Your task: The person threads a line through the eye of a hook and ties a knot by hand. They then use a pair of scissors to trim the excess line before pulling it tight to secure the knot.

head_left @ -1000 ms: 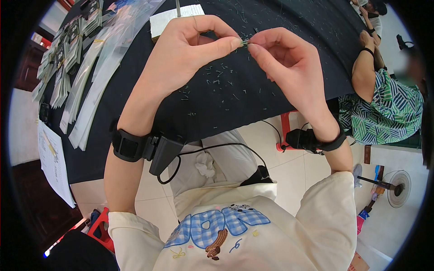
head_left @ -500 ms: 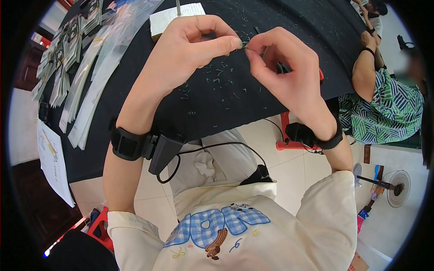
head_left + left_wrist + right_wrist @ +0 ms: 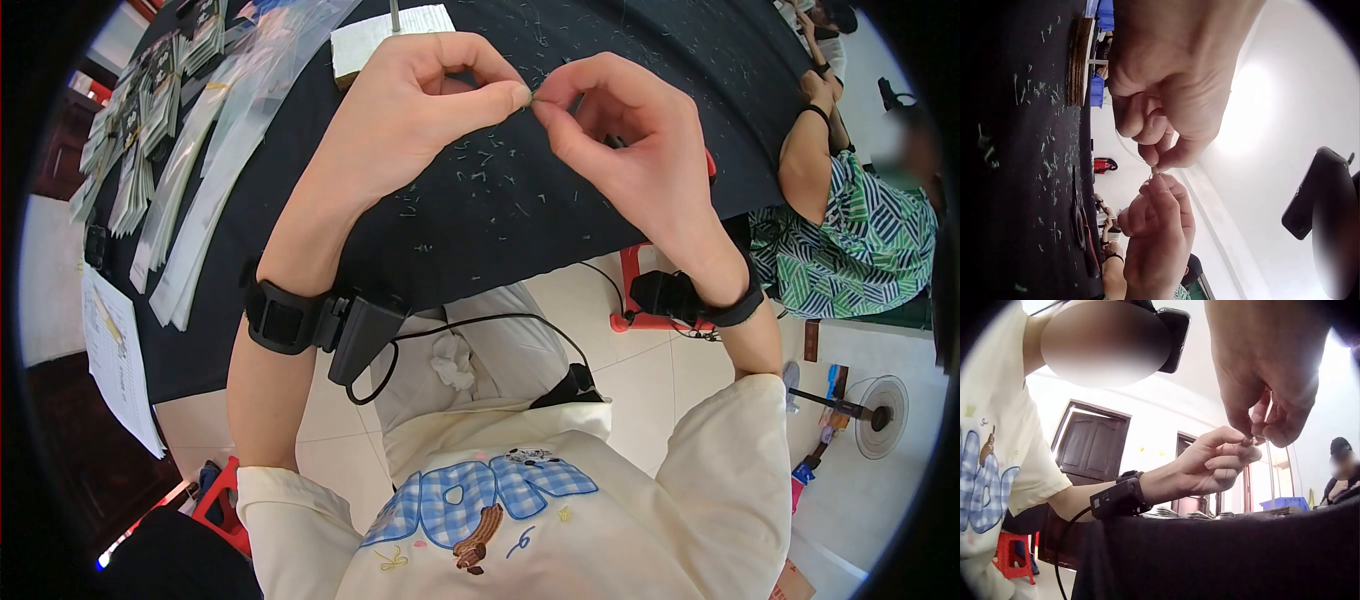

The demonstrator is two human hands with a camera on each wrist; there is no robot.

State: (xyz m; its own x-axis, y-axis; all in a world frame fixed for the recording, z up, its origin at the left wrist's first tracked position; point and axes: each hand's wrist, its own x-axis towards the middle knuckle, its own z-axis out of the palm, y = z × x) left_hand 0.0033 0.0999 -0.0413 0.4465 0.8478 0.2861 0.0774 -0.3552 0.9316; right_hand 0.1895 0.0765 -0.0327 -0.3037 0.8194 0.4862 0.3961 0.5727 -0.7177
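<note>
My left hand and right hand meet fingertip to fingertip above the black cloth. Thumb and forefinger of the left pinch a thin strand, its pale line curving away from the fingers in the left wrist view. The right thumb and forefinger pinch at the same spot, right against the left fingertips. Most of what they hold is hidden by the fingers. Scissors with a red part lie on the cloth beyond the right hand.
Short thread scraps are scattered over the black cloth. A white block with an upright rod stands behind my left hand. Clear plastic sleeves and bundled cards lie to the left. Another person sits at the right.
My right hand first drew back slightly and turned, then moved left to the left fingertips. The green strands seen between the fingertips earlier are now mostly covered. The left hand has barely moved.
</note>
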